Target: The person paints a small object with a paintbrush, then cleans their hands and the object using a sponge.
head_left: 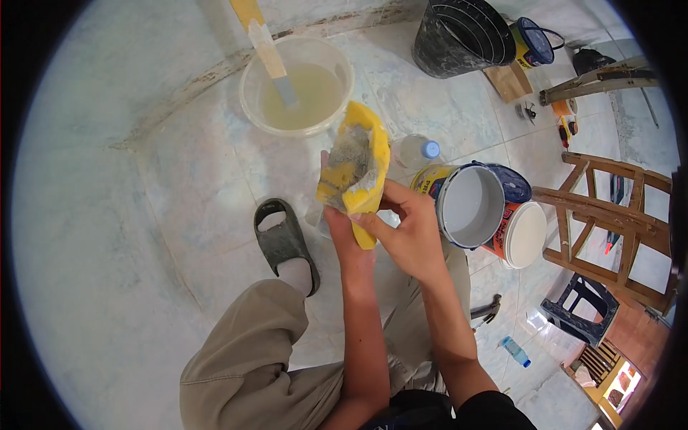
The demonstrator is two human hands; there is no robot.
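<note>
Squatting on the tiled floor (165, 186), the person holds a yellow sponge (355, 161) upright in both hands, above the middle of the floor and just in front of the knees. The sponge is folded along its length, and grey grit is caked in the crease that faces the camera. The left hand (342, 226) grips it from below and behind. Most of that hand is hidden, though it seems closed around the lower end, with one fingertip showing at the sponge's left edge. The right hand (408, 240) pinches the lower right side, thumb on the front and fingers curled behind.

A clear tub of cloudy water (247, 89) stands near the far edge of the floor with a flat wooden stick (266, 46) leaning in it. An open paint can (430, 179) lies just right of the hands, with a plastic bottle (416, 152) behind it. A grey sandal (283, 240) is on the foot to the left.

To handle the sponge well here, I would keep the fold open enough to show the grit and grip the clean yellow edges, not the dirty face. The squeeze should come from the whole palm, because fingertips alone could tear the foam. Held over the tub, it would drip there and not on the tiles.
</note>
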